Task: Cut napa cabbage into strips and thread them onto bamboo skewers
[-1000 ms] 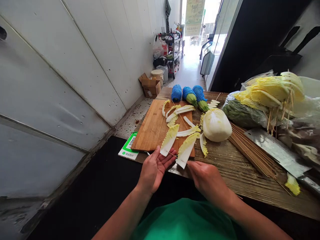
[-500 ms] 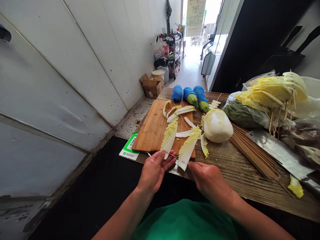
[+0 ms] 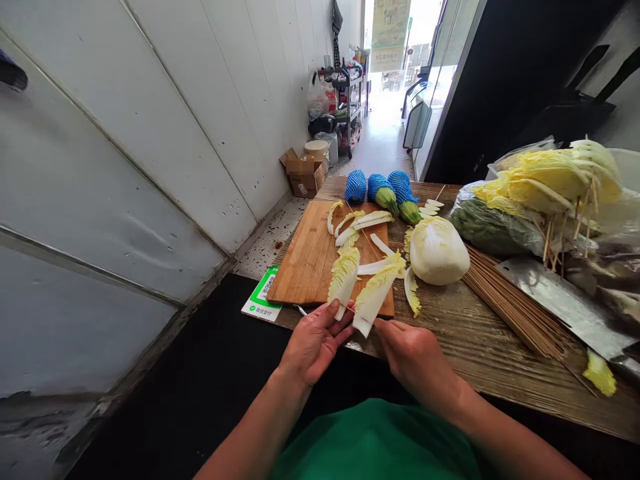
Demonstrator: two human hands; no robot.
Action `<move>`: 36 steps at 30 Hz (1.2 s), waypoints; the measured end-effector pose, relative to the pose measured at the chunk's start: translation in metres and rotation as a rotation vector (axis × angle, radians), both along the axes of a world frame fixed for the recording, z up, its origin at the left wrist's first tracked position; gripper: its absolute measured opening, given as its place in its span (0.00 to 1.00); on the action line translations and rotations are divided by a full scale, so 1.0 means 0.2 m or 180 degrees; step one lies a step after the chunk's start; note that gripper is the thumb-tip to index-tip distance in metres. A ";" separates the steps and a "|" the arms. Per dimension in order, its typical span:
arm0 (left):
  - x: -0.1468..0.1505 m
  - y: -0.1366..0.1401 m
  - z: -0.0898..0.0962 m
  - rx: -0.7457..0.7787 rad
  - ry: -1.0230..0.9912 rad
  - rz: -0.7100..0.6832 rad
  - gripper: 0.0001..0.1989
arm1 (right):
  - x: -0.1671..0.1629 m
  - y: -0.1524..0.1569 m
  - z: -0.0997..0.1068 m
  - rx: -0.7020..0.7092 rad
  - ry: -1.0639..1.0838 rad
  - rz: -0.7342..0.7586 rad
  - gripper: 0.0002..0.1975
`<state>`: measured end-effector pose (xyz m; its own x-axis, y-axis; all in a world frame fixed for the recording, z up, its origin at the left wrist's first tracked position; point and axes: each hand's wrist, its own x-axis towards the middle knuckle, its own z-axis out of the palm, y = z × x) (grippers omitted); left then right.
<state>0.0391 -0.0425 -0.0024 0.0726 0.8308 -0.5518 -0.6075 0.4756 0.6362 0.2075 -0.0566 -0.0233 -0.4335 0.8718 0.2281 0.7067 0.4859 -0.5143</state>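
My left hand (image 3: 320, 337) pinches the white base of a cabbage leaf strip (image 3: 344, 280) between thumb and fingers. Just right of it, a second cabbage leaf (image 3: 373, 297) is threaded on a thin bamboo skewer (image 3: 351, 309). My right hand (image 3: 413, 350) is closed round the skewer's other end, which the fingers mostly hide. Both leaves hang over the near edge of a wooden cutting board (image 3: 300, 267). More cut cabbage strips (image 3: 370, 221) lie on the board. A pale head of cabbage (image 3: 440, 252) sits to the right of it.
Several zucchini in blue foam nets (image 3: 383, 190) lie behind the board. To the right are a bundle of bamboo skewers (image 3: 510, 307), a cleaver (image 3: 565, 310) and a heap of skewered cabbage leaves (image 3: 550, 177) on plastic bags. A green payment card (image 3: 263, 300) sticks out at the board's left.
The two hands have come slightly closer, and the gap between the two leaves has narrowed along the skewer. The whole view has shifted a little.
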 end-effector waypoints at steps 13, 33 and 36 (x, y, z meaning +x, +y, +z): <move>0.07 0.00 0.01 0.0431 0.0670 0.0580 0.10 | -0.06 -0.01 -0.02 0.0090 0.0369 -0.0032 0.11; -0.11 0.13 0.12 0.1436 0.2787 -0.0243 0.20 | 0.16 0.03 -0.03 0.1011 0.0790 -0.0673 0.11; -0.07 0.25 0.13 0.2368 0.4255 -0.0854 0.14 | 0.23 -0.01 -0.01 0.1082 0.0904 -0.0783 0.10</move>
